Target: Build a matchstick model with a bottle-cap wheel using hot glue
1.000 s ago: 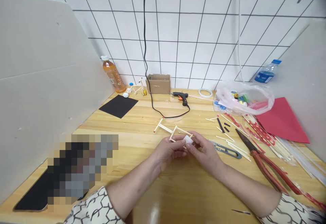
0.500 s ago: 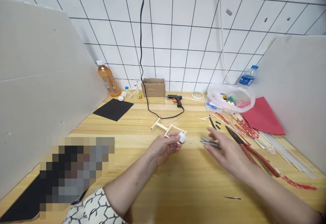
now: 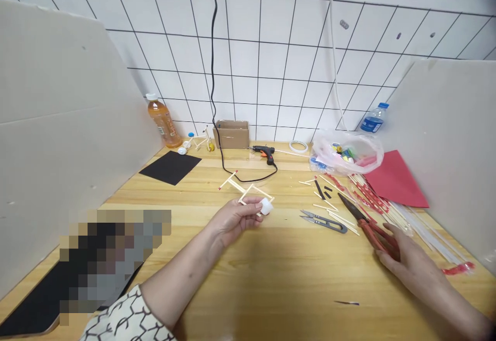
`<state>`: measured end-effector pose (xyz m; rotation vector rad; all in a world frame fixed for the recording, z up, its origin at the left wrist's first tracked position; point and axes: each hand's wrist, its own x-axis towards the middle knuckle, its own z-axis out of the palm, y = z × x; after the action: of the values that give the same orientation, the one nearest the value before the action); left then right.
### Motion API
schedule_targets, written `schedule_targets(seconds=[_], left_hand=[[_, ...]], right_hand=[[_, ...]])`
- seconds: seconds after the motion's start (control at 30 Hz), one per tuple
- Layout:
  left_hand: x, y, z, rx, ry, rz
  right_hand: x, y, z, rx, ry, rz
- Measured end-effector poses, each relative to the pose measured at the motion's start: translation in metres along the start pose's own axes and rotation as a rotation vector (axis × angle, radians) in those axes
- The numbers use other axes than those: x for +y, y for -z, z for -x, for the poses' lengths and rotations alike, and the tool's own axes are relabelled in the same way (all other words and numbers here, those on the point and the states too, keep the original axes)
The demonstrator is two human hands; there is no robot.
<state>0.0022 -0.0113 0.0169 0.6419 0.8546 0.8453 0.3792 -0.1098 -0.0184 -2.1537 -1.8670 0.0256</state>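
Left hand (image 3: 235, 218) is gripping a wooden-stick frame (image 3: 241, 184) near its white cap (image 3: 265, 206), long axis pointing left toward the table's (image 3: 279, 284) far edge, while the right hand (image 3: 411, 263), fingers (image 3: 387, 258) loosely open, is resting by the red-handled pliers (image 3: 374, 232), possibly touching them.

We're at a craft workstation: a hot glue gun (image 3: 263, 153), wooden sticks (image 3: 336, 219) and thread snips (image 3: 322, 221) on a wooden table (image 3: 287, 268) between cardboard partitions (image 3: 62, 124).

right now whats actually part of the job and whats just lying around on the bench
In use: left hand holding stick frame with white cap; right hand at red-handled pliers
Lying about: glue gun, thread snips, black sheet, drink bottle, plastic bag
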Motion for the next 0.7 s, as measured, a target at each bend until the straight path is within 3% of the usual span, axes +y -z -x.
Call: schedule_targets(seconds=[0.17, 0.27, 0.37, 0.53, 0.7], left_hand=[[0.016, 0.013, 0.013, 0.019, 0.026, -0.041], [0.024, 0.023, 0.022, -0.005, 0.046, -0.093], [0.027, 0.032, 0.03, -0.048, 0.068, -0.157], [0.025, 0.041, 0.043, -0.077, 0.088, -0.194], [0.022, 0.044, 0.046, -0.087, 0.118, -0.205]], right_hand=[[-0.003, 0.018, 0.012, 0.057, 0.011, -0.041], [-0.023, 0.031, 0.009, 0.077, 0.135, -0.113], [-0.07, 0.037, -0.008, -0.119, 0.338, -0.174], [-0.155, 0.017, -0.045, -0.424, 0.66, -0.308], [-0.187, -0.02, -0.072, -0.495, 0.831, -0.408]])
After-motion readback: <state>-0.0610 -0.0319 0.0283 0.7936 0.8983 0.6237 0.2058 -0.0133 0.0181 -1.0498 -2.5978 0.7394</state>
